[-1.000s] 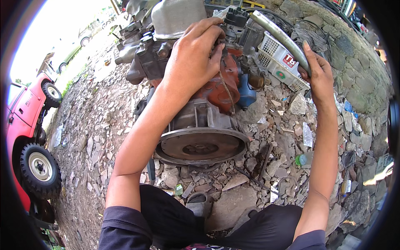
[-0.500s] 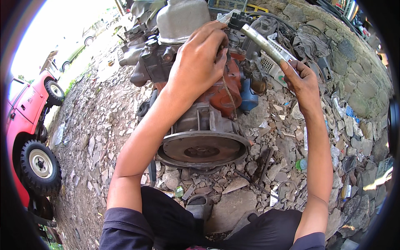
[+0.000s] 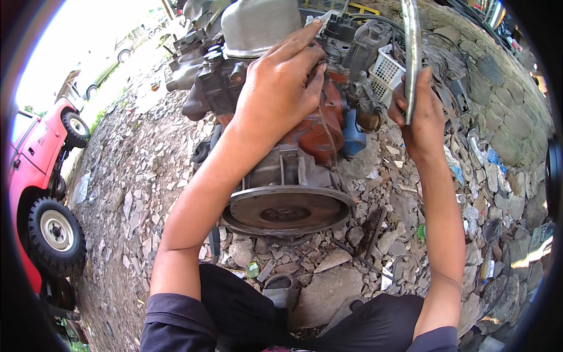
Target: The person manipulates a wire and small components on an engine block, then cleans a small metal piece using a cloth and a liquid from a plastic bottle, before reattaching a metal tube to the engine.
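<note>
My left hand (image 3: 281, 82) lies over the top of a greasy engine (image 3: 281, 170), below its grey metal cover (image 3: 258, 29). Its fingers reach forward and the thumb is apart from them; what lies under the palm is hidden. A thin cord-like line (image 3: 326, 135) runs down the engine's red-brown side (image 3: 319, 141) from below that hand. To the right, my right hand (image 3: 423, 114) is closed round the lower end of a long metal bar (image 3: 412, 53), held upright off the engine. Facing me is the round flywheel end (image 3: 287, 214).
A blue cylinder (image 3: 353, 138) sits on the engine's right side. Behind it is a white plastic basket (image 3: 386, 70). Broken stones (image 3: 334, 261) and litter cover the ground. A stone wall (image 3: 510, 111) rises at right; a red off-road vehicle (image 3: 38, 152) stands at left.
The metal bar has swung from leaning left over the engine to upright, and my right hand has turned with it. My left fingers have straightened a little.
</note>
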Demonstrator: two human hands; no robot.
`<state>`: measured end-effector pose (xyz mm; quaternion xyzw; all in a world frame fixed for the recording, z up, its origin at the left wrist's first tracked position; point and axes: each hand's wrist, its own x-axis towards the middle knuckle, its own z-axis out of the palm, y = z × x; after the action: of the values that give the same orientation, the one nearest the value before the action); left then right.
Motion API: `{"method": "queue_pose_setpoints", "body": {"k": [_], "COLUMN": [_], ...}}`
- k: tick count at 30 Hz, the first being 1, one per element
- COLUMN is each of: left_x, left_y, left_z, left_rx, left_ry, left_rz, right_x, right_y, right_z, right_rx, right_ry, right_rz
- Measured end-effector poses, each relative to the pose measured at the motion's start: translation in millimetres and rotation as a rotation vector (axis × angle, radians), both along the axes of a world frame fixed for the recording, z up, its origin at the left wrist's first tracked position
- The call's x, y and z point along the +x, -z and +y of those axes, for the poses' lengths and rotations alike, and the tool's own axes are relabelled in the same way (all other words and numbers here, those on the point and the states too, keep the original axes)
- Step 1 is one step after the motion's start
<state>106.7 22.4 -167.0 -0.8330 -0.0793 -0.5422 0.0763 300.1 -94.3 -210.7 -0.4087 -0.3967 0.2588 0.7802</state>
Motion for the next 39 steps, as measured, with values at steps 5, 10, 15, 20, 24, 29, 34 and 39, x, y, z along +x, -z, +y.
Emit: {"method": "queue_pose_setpoints", "body": {"k": [5,10,15,20,24,29,34,39], "left_x": [-6.1,-18.0,-17.3,-23.5,-17.3,-14.6,-15.4,-14.3], "left_y": [-6.7,-27.0,-33.8,-34.3,-29.7,-29.9,-30.1,-32.1], "left_z": [7.9,22.0,31.8,34.3,37.4,42.8,41.8,38.2], "left_rx": [-0.045,-0.042,-0.021,-0.315,-0.186,-0.064,-0.032,-0.061], "left_ry": [0.092,0.206,-0.013,-0.132,-0.174,-0.182,-0.177,-0.188], "left_rz": [0.021,-0.259,-0.311,-0.166,-0.219,-0.196,-0.211,-0.200], "right_x": [-26.4,-58.0,-61.8,-54.1,-69.8,-73.1,-73.8,-78.5], "right_y": [2.3,0.3,16.1,19.7,27.2,29.2,24.2,20.0], "right_z": [19.1,50.3,76.6,90.0,91.1,89.8,88.3,71.2], "right_rx": [-0.022,0.124,0.292,0.474,0.367,0.287,0.386,0.162], "right_ry": [-0.024,0.106,0.190,0.387,0.316,0.243,0.197,0.257], "right_rz": [-0.028,-0.337,-0.416,-0.585,-0.372,-0.324,-0.291,-0.400]}}
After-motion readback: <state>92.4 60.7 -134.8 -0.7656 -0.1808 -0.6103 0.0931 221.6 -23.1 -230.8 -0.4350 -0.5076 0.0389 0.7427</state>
